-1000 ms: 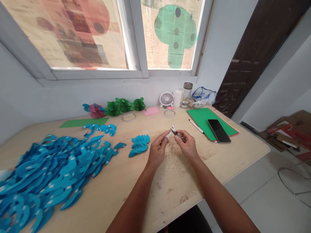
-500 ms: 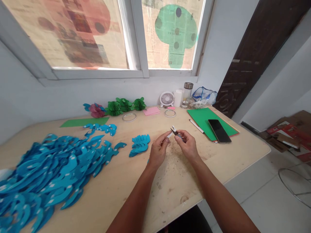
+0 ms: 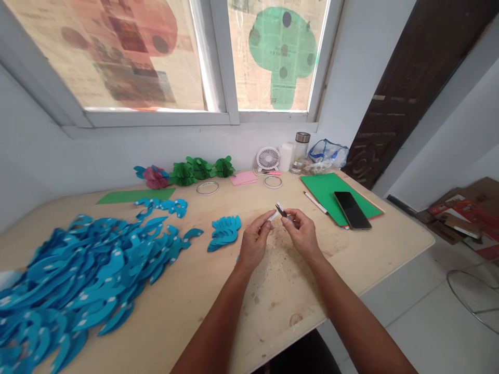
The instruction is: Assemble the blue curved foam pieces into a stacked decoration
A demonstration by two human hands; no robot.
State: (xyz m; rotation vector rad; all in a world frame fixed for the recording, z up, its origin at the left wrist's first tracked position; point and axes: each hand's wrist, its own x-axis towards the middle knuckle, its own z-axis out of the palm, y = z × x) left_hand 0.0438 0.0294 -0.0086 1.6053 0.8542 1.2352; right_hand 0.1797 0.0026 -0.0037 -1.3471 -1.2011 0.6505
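My left hand (image 3: 254, 241) and my right hand (image 3: 302, 234) meet above the middle of the wooden table (image 3: 218, 291). Together they pinch a small white and dark object (image 3: 279, 211) between their fingertips; I cannot make out what it is. A small stack of blue paper cut-outs (image 3: 224, 232) lies just left of my left hand. A large heap of the same curved blue cut-outs (image 3: 78, 270) covers the table's left side.
A black phone (image 3: 352, 210) lies on green sheets (image 3: 325, 189) at the right, a pen (image 3: 315, 202) beside them. Tape rings (image 3: 207, 187), pink notes (image 3: 242, 178), a small fan (image 3: 267, 158), a jar (image 3: 300, 150) and green paper flowers (image 3: 200, 169) line the back wall.
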